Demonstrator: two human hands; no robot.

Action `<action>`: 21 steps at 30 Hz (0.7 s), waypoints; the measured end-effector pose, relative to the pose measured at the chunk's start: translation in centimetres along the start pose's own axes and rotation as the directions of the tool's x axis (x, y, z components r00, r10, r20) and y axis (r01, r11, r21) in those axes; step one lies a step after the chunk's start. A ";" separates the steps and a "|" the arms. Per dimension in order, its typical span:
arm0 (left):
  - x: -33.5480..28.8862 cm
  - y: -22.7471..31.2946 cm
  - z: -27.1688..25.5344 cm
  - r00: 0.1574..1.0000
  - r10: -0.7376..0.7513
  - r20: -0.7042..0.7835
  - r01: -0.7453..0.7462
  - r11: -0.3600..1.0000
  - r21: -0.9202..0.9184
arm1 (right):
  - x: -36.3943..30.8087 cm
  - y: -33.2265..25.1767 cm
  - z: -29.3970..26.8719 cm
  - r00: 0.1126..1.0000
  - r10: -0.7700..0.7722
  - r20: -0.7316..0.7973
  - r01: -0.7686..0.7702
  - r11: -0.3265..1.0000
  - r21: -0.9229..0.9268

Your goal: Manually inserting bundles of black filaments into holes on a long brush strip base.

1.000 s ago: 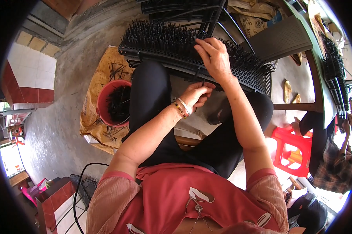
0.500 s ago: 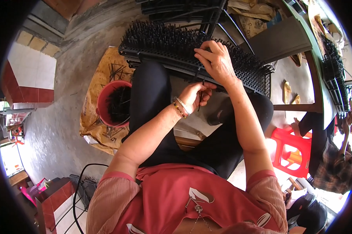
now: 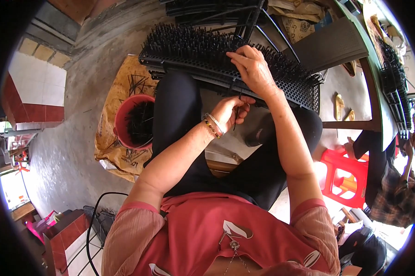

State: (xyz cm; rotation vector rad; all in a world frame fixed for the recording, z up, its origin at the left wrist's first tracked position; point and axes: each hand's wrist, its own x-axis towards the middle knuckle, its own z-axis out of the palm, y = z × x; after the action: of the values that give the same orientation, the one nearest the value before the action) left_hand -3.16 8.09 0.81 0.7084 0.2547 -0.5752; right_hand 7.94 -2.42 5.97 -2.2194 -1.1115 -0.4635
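Note:
A long black perforated rack [image 3: 281, 82] lies across in front of my knees. Thin black rods [image 3: 184, 41] stand upright in its holes, densely packed, with bare holes at the right part of its near side. My right hand [image 3: 255, 73] is over the rack, thumb and fingertips pinched together at the standing rods; what they grip is hidden. Just below the rack's near edge, my left hand [image 3: 230, 115] is closed around a few thin black rods [image 3: 237, 115] that stick out below the fingers. Bracelets circle my left wrist.
A red bucket [image 3: 120, 122] of black rods stands at my left on a tan sack [image 3: 108, 156], where loose rods also lie. A table [image 3: 375, 87] with another rack [image 3: 396, 96] is to the right, near a red plastic stool [image 3: 327, 177] and another person [image 3: 393, 198].
My right hand has shifted slightly up and to the left, its fingertips now farther over the rods. My left hand stays nearly in place with its rods.

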 end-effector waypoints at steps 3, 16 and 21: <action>0.1 -0.1 0.0 1.000 -0.002 0.008 0.002 1.000 -0.013 | -0.1 0.2 0.0 1.000 0.012 -0.004 -0.012 1.000 -0.020; 0.3 -0.2 -0.3 0.999 0.001 0.049 -0.002 1.000 0.013 | 0.2 -0.3 -0.4 1.000 0.022 -0.017 -0.023 1.000 -0.019; -0.2 0.3 0.0 0.995 0.059 0.079 -0.057 0.998 -0.026 | -0.2 -1.3 -1.9 0.960 0.280 0.011 -0.274 0.930 0.244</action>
State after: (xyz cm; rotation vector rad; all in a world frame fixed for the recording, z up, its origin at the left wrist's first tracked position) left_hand -3.13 8.30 1.05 0.6661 0.1662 -0.5428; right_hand 6.75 -3.18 7.75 -2.1022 -0.7775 -0.2191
